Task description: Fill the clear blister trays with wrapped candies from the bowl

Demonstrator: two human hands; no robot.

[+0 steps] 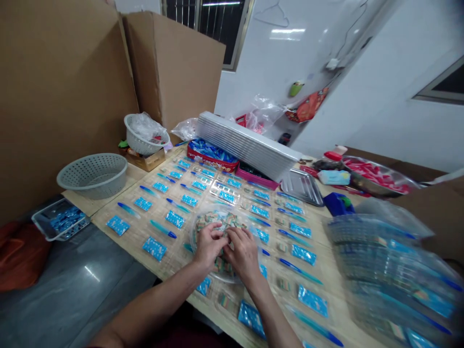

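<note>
Under left hand (208, 244) and right hand (243, 251), bowl (232, 211) contents blur.

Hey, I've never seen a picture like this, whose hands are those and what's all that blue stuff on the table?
It is one picture from a camera worn on a person's head, looking forward and down, so both arms are that person's own. The left hand and right hand meet over a clear round dish of small coloured pieces; whether they pinch one is unclear. On the table lie rows of blue pens and blue packets. A grey basket sits left, stacked white trays behind.
</note>
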